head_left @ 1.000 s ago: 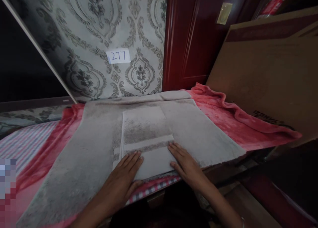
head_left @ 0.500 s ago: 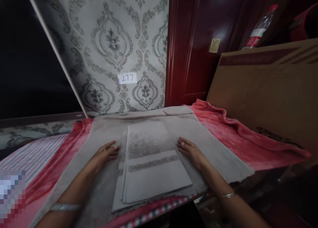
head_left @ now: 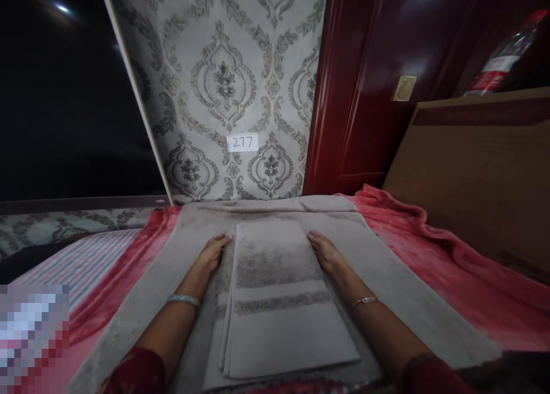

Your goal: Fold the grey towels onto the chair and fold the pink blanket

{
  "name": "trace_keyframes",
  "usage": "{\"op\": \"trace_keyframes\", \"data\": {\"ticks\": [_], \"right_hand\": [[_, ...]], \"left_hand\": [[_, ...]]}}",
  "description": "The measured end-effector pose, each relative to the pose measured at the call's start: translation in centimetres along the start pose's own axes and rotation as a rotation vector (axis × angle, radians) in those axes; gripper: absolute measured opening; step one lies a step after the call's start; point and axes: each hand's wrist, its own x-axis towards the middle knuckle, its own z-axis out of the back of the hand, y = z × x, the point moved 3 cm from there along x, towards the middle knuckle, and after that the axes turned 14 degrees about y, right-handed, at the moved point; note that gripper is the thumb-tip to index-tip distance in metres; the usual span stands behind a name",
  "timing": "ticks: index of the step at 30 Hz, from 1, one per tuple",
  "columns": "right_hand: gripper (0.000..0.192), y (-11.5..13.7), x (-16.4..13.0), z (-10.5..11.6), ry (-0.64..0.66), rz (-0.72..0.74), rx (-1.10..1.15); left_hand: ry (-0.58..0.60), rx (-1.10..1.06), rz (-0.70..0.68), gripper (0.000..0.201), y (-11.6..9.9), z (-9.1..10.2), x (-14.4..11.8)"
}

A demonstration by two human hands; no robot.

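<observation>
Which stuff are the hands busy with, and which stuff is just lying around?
Busy with:
left hand and right hand, flat at the two sides of the folded towel
big grey towel under it

Lying around:
red blanket
striped sheet
bottle
paper tag 277

Folded towel (head_left: 279, 302) is pale grey with a darker grey band across it, lying on a bigger plain grey towel (head_left: 399, 279) over a pinkish-red blanket (head_left: 455, 268). Wallpaper (head_left: 240, 79) is silver-grey damask with a white "277" label (head_left: 242, 142), next to a glossy dark red door (head_left: 365, 85). Off to the side there's a sheet (head_left: 81, 262) striped pink, white and blue-grey, plus a brown cardboard box (head_left: 476, 176).
</observation>
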Motion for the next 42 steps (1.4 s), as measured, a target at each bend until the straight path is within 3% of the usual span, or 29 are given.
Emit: {"op": "trace_keyframes", "data": {"ticks": [6, 11, 16, 23, 28, 32, 35, 39, 42], "right_hand": [[0.051, -0.3, -1.0, -0.4, -0.018, 0.034, 0.123], [0.048, 0.3, -1.5, -0.3, 0.042, -0.078, 0.207], [0.038, 1.2, -1.7, -1.2, 0.173, -0.057, 0.151], [0.057, 1.6, -2.1, -2.1, 0.288, -0.030, 0.070], [0.065, 1.5, -2.2, -1.6, 0.242, 0.084, 0.077], [0.070, 1.0, -1.7, -1.1, 0.200, 0.086, 0.171], [0.060, 0.7, -1.4, -1.0, 0.193, 0.020, 0.199], [0.045, 0.9, -1.3, -1.6, 0.312, -0.070, 0.168], [0.039, 1.3, -1.4, -2.1, 0.290, -0.161, 0.117]], "left_hand": [[0.109, 0.030, 0.084, 0.055, 0.7, -0.5, 0.1], [0.067, 0.056, 0.067, 0.050, 1.3, -0.9, 0.7], [0.025, 0.061, 0.064, 0.043, 1.7, -0.9, 1.0], [-0.033, 0.051, 0.022, 0.038, 1.5, -1.3, 0.8], [-0.014, 0.050, 0.019, 0.042, 1.4, -1.4, 0.8], [0.036, 0.064, 0.048, 0.045, 1.3, -1.1, 1.0], [0.048, 0.087, 0.038, 0.049, 1.2, -0.9, 1.2], [0.033, 0.098, -0.023, 0.055, 1.0, -1.0, 1.2], [0.038, 0.100, -0.063, 0.057, 0.6, -1.7, 0.7]]}}
